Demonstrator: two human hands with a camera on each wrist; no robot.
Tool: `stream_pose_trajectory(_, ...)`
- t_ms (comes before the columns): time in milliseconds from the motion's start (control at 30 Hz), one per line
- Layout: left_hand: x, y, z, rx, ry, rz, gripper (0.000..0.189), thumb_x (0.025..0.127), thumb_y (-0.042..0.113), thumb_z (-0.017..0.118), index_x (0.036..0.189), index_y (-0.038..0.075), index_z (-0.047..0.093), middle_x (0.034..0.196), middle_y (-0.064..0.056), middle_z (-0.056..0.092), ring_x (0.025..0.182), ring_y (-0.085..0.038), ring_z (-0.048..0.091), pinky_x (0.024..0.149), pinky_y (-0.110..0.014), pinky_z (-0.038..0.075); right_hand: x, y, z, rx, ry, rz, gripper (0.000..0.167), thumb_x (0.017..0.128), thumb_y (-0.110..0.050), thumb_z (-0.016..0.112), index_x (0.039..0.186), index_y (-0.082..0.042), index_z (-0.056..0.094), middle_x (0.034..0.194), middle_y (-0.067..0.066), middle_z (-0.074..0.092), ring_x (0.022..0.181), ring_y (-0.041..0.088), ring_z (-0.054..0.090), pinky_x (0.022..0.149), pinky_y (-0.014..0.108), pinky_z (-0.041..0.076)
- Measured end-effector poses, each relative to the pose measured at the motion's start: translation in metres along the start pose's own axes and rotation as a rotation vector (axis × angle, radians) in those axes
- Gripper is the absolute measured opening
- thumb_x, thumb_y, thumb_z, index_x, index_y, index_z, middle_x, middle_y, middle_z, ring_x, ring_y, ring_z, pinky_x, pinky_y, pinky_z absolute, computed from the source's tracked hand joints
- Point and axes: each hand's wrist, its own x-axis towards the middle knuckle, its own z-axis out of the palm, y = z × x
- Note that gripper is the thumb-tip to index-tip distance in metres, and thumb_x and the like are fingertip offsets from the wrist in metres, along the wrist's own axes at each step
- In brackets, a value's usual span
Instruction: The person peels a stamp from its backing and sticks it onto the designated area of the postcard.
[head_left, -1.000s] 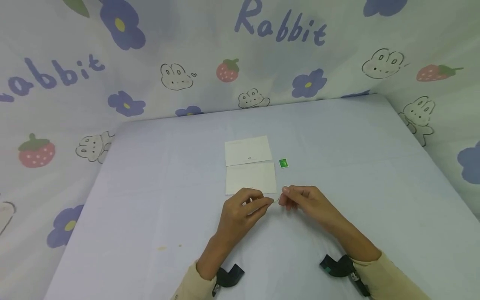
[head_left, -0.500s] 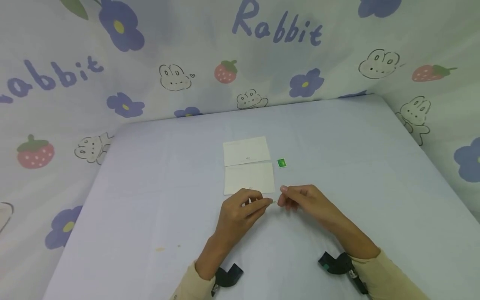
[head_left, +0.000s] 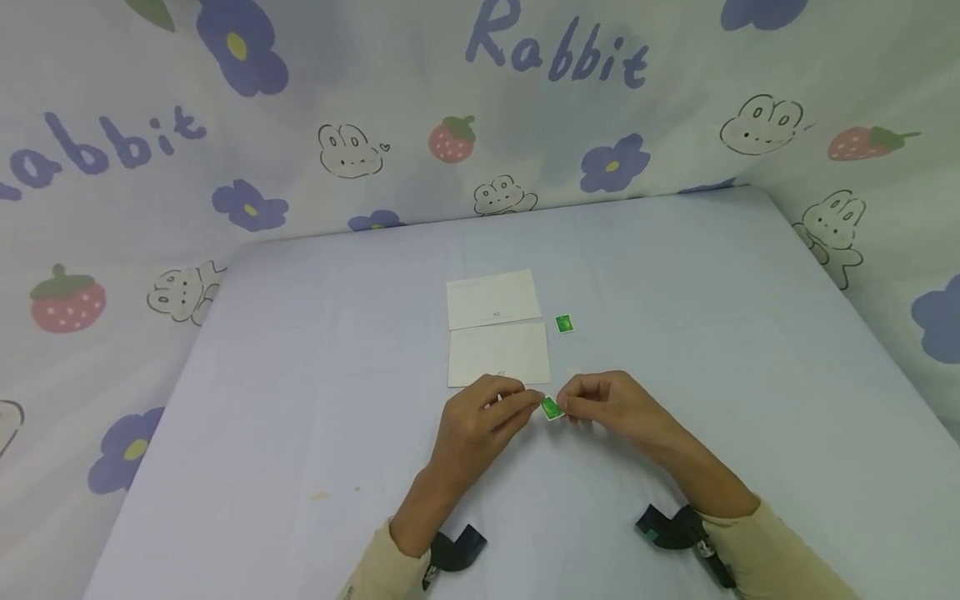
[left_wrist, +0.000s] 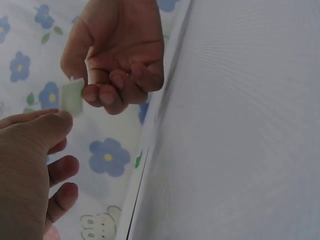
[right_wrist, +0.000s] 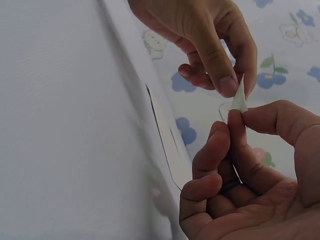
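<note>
A small green stamp (head_left: 551, 407) with a white border is held between my two hands, above the near edge of the papers. My left hand (head_left: 483, 421) pinches its left edge between thumb and forefinger. On the opposite edge, the thumb and forefinger of my right hand (head_left: 611, 408) pinch it, the other fingers curled in. The left wrist view shows the stamp's pale back (left_wrist: 71, 97). In the right wrist view it appears nearly edge-on as a pale sliver (right_wrist: 240, 97). A second green stamp (head_left: 565, 323) lies flat on the table beyond the hands.
Two white rectangular papers, the far one (head_left: 493, 300) and the near one (head_left: 498, 354), lie edge to edge on the white-covered table (head_left: 300, 333). A curtain (head_left: 390, 92) printed with rabbits and flowers stands behind. Black wrist mounts (head_left: 678, 529) sit at the sleeves.
The stamp between my hands was edge-on and now shows its green face. My right thumb and forefinger have closed on its right edge; my left hand has hardly moved.
</note>
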Motion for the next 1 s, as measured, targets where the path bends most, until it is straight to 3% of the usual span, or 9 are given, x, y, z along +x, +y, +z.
stream_pose_trajectory(200,-0.0005,-0.0007,0.0001,0.005,-0.008,-0.006,0.016,0.082,0.003,0.082,0.094,0.013,0.08,0.089,0.003,0.063,0.073,-0.01,0.055,0.061,-0.013,0.044,0.0002,0.0008,0.0024,-0.03,0.02,0.002,0.015,0.097,-0.016,0.065,0.094,-0.003,0.072,0.082,0.011,0.062,0.08,0.025,0.055,0.062,0.026,0.039)
stream_pose_trajectory(467,-0.0008,-0.0003,-0.0005,0.012,-0.018,-0.018,0.018,0.082,0.005,0.082,0.099,0.012,0.079,0.091,0.002,0.065,0.076,-0.01,0.057,0.063,-0.014,0.047,-0.0006,-0.0002,0.0033,-0.004,0.046,-0.049,0.01,0.093,-0.014,0.071,0.093,-0.005,0.073,0.094,0.009,0.069,0.083,0.022,0.057,0.069,0.029,0.046)
stream_pose_trajectory(667,-0.0013,-0.0013,0.0015,0.017,-0.027,-0.111,0.032,0.083,0.016,0.084,0.113,0.011,0.074,0.092,0.003,0.067,0.086,-0.011,0.061,0.068,-0.018,0.05,0.0002,-0.0004,0.0032,-0.028,0.103,-0.119,0.006,0.094,-0.011,0.07,0.092,-0.006,0.073,0.097,0.009,0.07,0.086,0.023,0.06,0.071,0.027,0.049)
stream_pose_trajectory(1000,-0.0004,-0.0097,-0.0063,-0.1,0.022,-0.342,0.029,0.087,0.011,0.08,0.115,0.011,0.072,0.093,0.0,0.065,0.085,-0.013,0.061,0.068,-0.029,0.055,0.0016,-0.0007,0.0025,-0.032,0.145,-0.144,0.006,0.093,-0.011,0.072,0.093,-0.005,0.073,0.095,0.01,0.07,0.087,0.024,0.063,0.072,0.026,0.05)
